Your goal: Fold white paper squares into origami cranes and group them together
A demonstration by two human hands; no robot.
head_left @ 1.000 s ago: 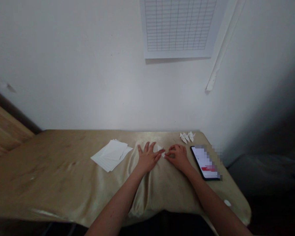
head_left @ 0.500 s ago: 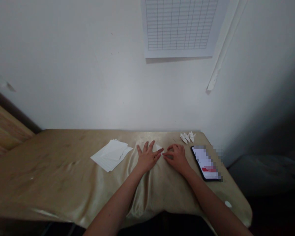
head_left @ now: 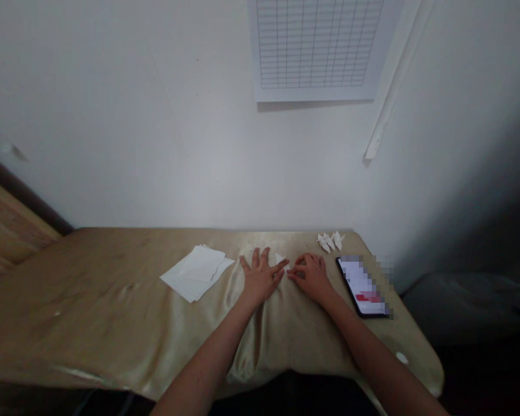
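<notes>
A small folded piece of white paper (head_left: 279,257) lies on the cloth between my hands, mostly hidden under the fingers. My left hand (head_left: 260,278) rests flat with its fingers spread, its index finger and thumb reaching onto the paper. At the paper's right edge, the thumb and fingertips of my right hand (head_left: 309,277) come together in a pinch. To the left is a stack of white paper sheets (head_left: 195,273). Several small folded paper figures (head_left: 330,241) stand beyond my right hand.
A phone (head_left: 364,289) with a lit screen lies right of my right hand. The table (head_left: 91,306) wears a shiny gold cloth and meets a white wall (head_left: 156,144). A printed grid sheet (head_left: 316,46) hangs above. A small white scrap (head_left: 401,358) sits near the right corner.
My left fingers have shifted slightly left, and a bit more of the folded paper shows. My right fingertips have drawn a little closer together. Everything else stays put.
</notes>
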